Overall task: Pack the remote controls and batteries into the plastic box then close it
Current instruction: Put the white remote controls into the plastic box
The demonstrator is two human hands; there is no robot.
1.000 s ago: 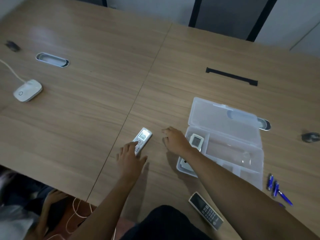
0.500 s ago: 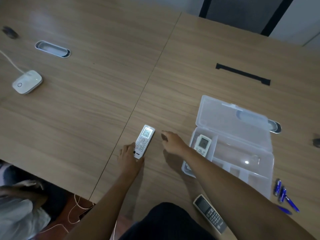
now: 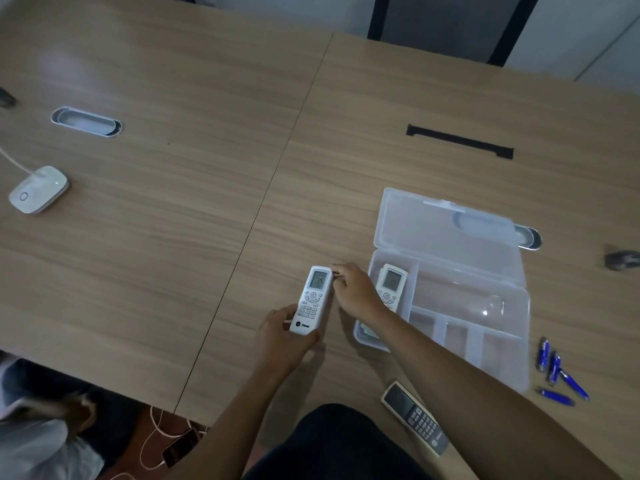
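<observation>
A white remote (image 3: 312, 298) lies on the wooden table left of the clear plastic box (image 3: 464, 306). My left hand (image 3: 282, 336) grips its near end, thumb along its side. My right hand (image 3: 353, 289) pinches the remote's far right edge. The box stands open, its lid (image 3: 446, 233) laid back. A second white remote (image 3: 391, 284) sits in the box's left compartment, partly hidden by my right forearm. A dark remote (image 3: 415, 419) lies near the table's front edge. Several blue batteries (image 3: 554, 370) lie right of the box.
A white puck-shaped device (image 3: 38, 188) with a cable lies at the far left. Cable grommets (image 3: 86, 121) (image 3: 528, 237) and a black slot (image 3: 459, 142) are set in the table. A dark object (image 3: 621, 259) sits at the right edge. A person sits at lower left.
My left hand has slid the white remote rightward toward the box and taken hold of its near end. My right hand has closed on the remote's far edge.
</observation>
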